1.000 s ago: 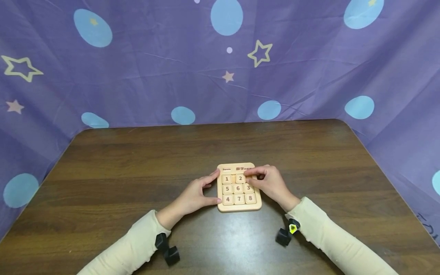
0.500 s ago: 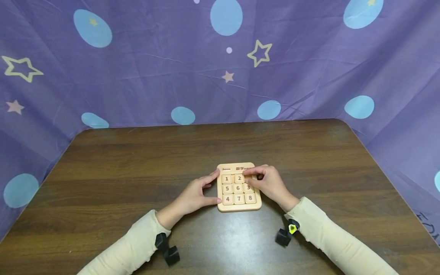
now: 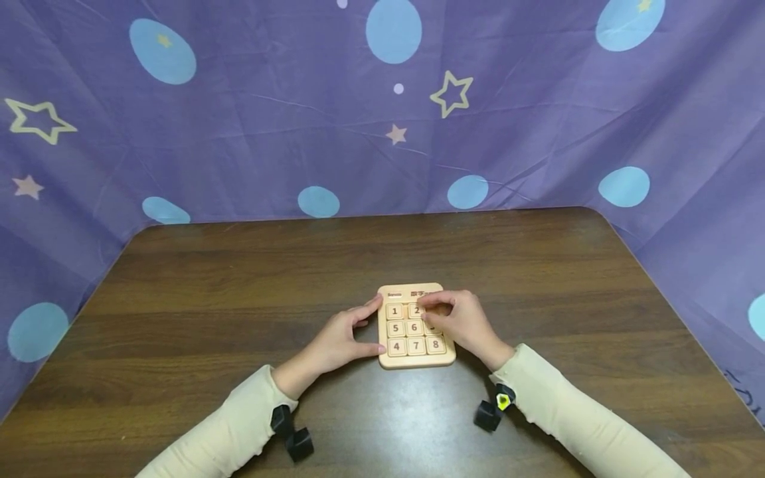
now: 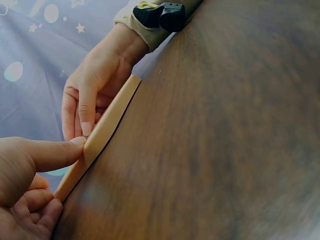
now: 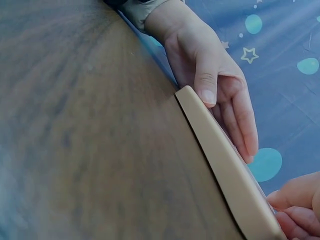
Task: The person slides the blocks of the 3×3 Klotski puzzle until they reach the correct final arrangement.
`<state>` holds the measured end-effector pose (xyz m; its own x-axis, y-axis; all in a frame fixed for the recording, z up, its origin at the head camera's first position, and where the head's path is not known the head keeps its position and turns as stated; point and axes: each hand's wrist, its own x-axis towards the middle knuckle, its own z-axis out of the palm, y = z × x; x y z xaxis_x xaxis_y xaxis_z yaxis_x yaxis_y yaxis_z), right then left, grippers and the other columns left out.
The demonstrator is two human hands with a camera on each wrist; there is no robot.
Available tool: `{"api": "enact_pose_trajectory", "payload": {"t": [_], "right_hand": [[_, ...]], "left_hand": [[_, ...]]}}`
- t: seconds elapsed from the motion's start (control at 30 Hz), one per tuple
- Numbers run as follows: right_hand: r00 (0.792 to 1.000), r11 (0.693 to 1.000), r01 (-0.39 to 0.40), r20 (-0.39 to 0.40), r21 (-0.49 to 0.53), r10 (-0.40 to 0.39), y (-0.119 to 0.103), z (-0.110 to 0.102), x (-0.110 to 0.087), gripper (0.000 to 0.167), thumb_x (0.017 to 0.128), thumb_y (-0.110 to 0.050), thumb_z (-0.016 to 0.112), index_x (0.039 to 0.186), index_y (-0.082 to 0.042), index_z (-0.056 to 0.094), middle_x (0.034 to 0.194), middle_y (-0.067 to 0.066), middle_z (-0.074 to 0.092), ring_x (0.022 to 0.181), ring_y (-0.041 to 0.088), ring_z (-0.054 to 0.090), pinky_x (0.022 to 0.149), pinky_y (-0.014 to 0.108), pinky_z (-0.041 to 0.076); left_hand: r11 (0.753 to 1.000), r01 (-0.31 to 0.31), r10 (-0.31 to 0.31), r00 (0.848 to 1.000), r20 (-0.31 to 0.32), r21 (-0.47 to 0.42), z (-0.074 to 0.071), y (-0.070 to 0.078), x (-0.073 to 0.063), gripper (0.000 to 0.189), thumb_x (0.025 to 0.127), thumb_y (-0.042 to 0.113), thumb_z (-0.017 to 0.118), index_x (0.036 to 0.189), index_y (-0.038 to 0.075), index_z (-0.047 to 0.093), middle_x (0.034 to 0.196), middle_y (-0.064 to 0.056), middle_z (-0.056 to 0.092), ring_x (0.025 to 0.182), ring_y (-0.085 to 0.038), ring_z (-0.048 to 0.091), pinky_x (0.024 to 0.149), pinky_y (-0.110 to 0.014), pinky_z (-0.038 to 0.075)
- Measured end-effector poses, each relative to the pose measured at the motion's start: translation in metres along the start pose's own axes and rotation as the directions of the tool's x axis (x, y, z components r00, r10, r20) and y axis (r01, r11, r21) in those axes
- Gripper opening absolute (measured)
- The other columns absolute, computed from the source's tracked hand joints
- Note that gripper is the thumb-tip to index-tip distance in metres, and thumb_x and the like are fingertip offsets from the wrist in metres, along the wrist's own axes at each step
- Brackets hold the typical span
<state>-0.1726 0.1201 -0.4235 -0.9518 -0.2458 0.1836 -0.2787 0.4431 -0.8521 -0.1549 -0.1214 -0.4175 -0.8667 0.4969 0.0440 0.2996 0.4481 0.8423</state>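
Observation:
A light wooden number puzzle board (image 3: 417, 363) lies flat on the table, holding several square number tiles. My left hand (image 3: 335, 342) holds its left side, index fingertip at the upper corner and thumb near the lower one; the thumb (image 4: 52, 152) shows at the edge in the left wrist view. My right hand (image 3: 466, 325) comes from the right, thumb and index finger bent, their tips at the right side of the number 2 tile (image 3: 414, 311). A narrow gap separates that tile from the number 1 tile (image 3: 394, 311). The right fingers partly cover the number 3 tile.
A dark brown wood table (image 3: 239, 285) extends around the board. Behind it hangs a purple curtain (image 3: 251, 133) with blue dots and stars. Small black devices sit at the left wrist (image 3: 291, 435) and the right wrist (image 3: 495, 408).
My right fingertips have moved slightly left, farther over the number 2 tile. That tile has slid very slightly left. The left hand and the board have barely moved.

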Motion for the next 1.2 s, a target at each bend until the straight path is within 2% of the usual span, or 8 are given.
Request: {"api": "enact_pose_trajectory", "payload": {"t": [0.17,0.33,0.73,1.2], "right_hand": [[1.0,1.0,0.001,-0.002,-0.007,-0.001,0.0,-0.0032,-0.0007,0.022,0.074,0.006,0.07,0.094,-0.001,0.074,0.095,0.011,0.072,0.072,0.011,0.059,0.062,0.018,0.05],[1.0,0.999,0.022,0.005,-0.042,-0.022,0.0002,-0.0058,0.0002,0.021,0.074,0.006,0.07,0.093,-0.002,0.075,0.089,0.008,0.073,0.067,0.008,0.056,0.058,0.017,0.047],[1.0,0.996,0.029,-0.004,-0.082,-0.03,0.0012,-0.0048,0.0022,0.02,0.074,0.006,0.072,0.091,-0.004,0.075,0.088,0.007,0.073,0.068,0.009,0.058,0.059,0.017,0.049],[1.0,0.996,0.018,-0.023,-0.087,-0.02,-0.0008,-0.0005,0.0026,0.017,0.075,0.002,0.073,0.09,-0.005,0.076,0.093,0.008,0.073,0.079,0.014,0.067,0.067,0.019,0.054]], "left_hand": [[1.0,-0.007,0.007,1.0,0.001,0.007,0.001,-0.0002,-0.0007,0.079,0.076,0.013,0.079,0.141,-0.004,0.038,0.147,-0.016,0.035,0.134,-0.029,0.036,0.102,-0.04,0.043],[1.0,-0.012,0.011,1.0,0.002,0.008,0.0002,0.0011,-0.0009,0.079,0.076,0.013,0.079,0.141,-0.004,0.038,0.147,-0.016,0.035,0.134,-0.029,0.037,0.102,-0.04,0.043],[1.0,0.0,0.0,1.0,0.0,-0.001,0.0002,-0.0007,0.0002,0.079,0.076,0.013,0.079,0.141,-0.003,0.038,0.147,-0.015,0.035,0.134,-0.028,0.036,0.103,-0.041,0.042],[0.999,0.027,-0.027,1.0,0.002,0.019,-0.0014,0.0037,-0.0007,0.08,0.075,0.012,0.079,0.142,-0.002,0.037,0.149,-0.011,0.033,0.136,-0.023,0.034,0.103,-0.038,0.042]]}}
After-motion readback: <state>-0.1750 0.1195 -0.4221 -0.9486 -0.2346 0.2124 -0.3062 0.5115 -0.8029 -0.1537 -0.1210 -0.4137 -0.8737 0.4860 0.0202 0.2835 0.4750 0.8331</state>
